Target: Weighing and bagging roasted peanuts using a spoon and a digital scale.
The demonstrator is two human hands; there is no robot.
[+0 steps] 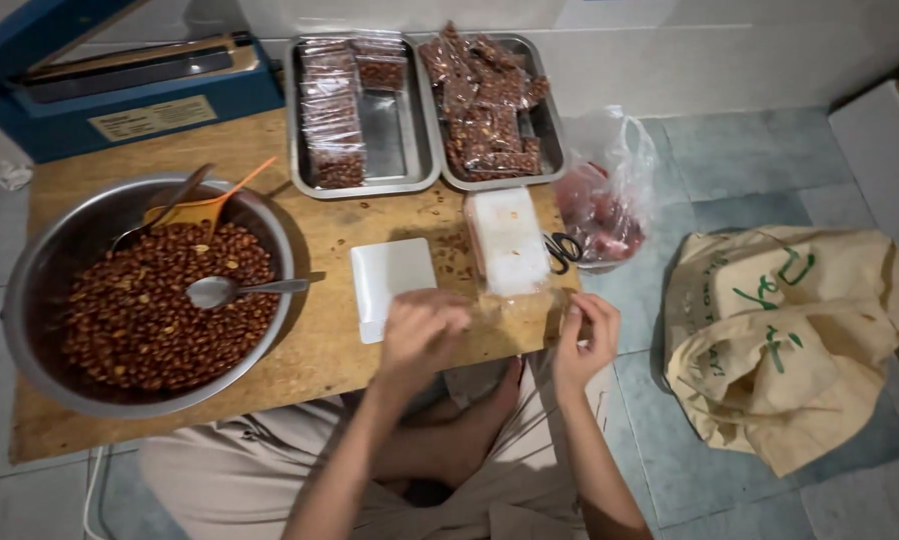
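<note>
My left hand (pixel 421 335) and my right hand (pixel 584 335) are at the front edge of a low wooden board (pixel 319 350), each pinching a side of a thin clear plastic bag (pixel 514 305) stretched between them. Just behind the bag lies a stack of clear bags (pixel 509 240) and a small white scale (pixel 389 275). A big metal bowl of roasted peanuts (pixel 149 295) stands to the left, with two metal spoons (pixel 239 290) and an orange scoop (pixel 204 208) in it.
Two metal trays (pixel 409 170) at the back hold several sealed peanut packets. A blue heat sealer (pixel 119 85) sits at back left. Black scissors (pixel 564 248), a plastic bag with reddish contents (pixel 604 205) and a beige cloth bag (pixel 789 330) lie to the right on the tiled floor.
</note>
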